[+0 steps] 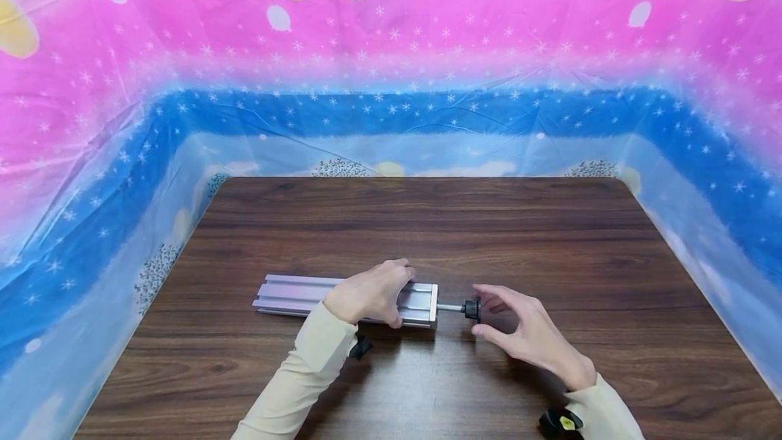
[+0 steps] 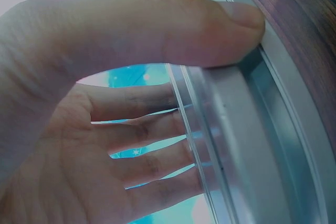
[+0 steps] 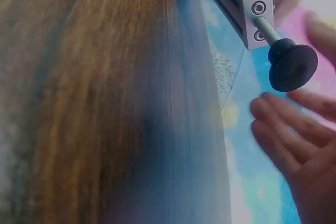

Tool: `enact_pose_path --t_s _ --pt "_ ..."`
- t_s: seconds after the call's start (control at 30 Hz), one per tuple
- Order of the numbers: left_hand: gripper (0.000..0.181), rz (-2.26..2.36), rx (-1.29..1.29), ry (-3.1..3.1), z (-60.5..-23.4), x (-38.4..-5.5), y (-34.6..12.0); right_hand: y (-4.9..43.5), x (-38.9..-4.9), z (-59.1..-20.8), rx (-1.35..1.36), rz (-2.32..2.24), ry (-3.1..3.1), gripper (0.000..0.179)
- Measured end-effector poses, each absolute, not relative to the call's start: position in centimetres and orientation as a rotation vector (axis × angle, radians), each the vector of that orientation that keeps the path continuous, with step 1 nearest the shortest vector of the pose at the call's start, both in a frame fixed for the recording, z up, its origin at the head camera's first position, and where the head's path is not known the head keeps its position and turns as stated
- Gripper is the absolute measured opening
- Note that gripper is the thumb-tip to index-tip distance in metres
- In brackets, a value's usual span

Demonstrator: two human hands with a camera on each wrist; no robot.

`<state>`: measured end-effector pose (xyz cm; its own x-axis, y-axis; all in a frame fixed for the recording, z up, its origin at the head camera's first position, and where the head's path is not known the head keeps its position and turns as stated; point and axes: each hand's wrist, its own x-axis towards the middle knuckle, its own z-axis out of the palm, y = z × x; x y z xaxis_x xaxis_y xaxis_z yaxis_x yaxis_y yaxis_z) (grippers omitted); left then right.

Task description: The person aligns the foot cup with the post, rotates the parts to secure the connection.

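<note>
Aluminium rail (image 1: 293, 296) lies flat on the table (image 1: 427, 223), its long axis running left to right, nearly parallel to the table's near edge. Its right end carries a square end plate, and from that plate a threaded rod (image 1: 451, 307) sticks out to the right, ending in a black knob (image 1: 472, 309). In the right wrist view the rod (image 3: 266, 29) leaves the upper of two holes in the plate, and the knob (image 3: 292, 66) is a round dark disc facing the palm.

The left hand (image 1: 371, 292) grasps the rail near its right end, fingers curled over the far side and thumb pressed on the near side; the left wrist view shows the thumb (image 2: 210, 30) bearing on the rail's (image 2: 252, 145) edge and the fingers wrapped round behind it. The right hand (image 1: 527, 331) sits just right of the knob with fingers spread and relaxed; fingertips are close around the knob but do not clamp it.

The table is dark brown wood grain, and the rail sits in its near half, left of centre. A plastic sheet (image 1: 391, 73) printed in pink, blue and white stars rises behind and along both sides. Bare wood extends to the far edge and well to the right of the right hand.
</note>
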<state>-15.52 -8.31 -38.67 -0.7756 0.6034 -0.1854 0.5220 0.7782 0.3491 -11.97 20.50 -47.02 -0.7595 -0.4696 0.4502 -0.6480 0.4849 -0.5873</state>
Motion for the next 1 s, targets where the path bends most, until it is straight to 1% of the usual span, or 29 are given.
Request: enact_pose_path --t_s 0.07,0.17,0.4,0.67,1.0 --pt "0.065 0.4 0.866 2.685 -38.63 -15.51 -8.29 20.47 -11.84 -46.89 1.009 1.154 -2.44 0.065" --pt "0.064 0.402 0.857 2.685 -38.67 -15.51 -8.27 20.3 -11.72 -46.78 1.048 1.161 -2.39 0.07" --pt "0.061 0.393 0.875 2.688 -38.89 -15.61 -8.27 20.36 -11.93 -47.2 1.038 1.101 -2.387 0.059" --pt "0.061 0.386 0.871 2.682 -38.83 -15.46 -8.27 20.46 -11.87 -47.23 0.99 1.04 -2.435 0.049" --pt "0.062 0.393 0.878 2.68 -39.05 -15.44 -8.27 20.6 -12.08 -47.7 0.954 1.08 -2.501 0.026"
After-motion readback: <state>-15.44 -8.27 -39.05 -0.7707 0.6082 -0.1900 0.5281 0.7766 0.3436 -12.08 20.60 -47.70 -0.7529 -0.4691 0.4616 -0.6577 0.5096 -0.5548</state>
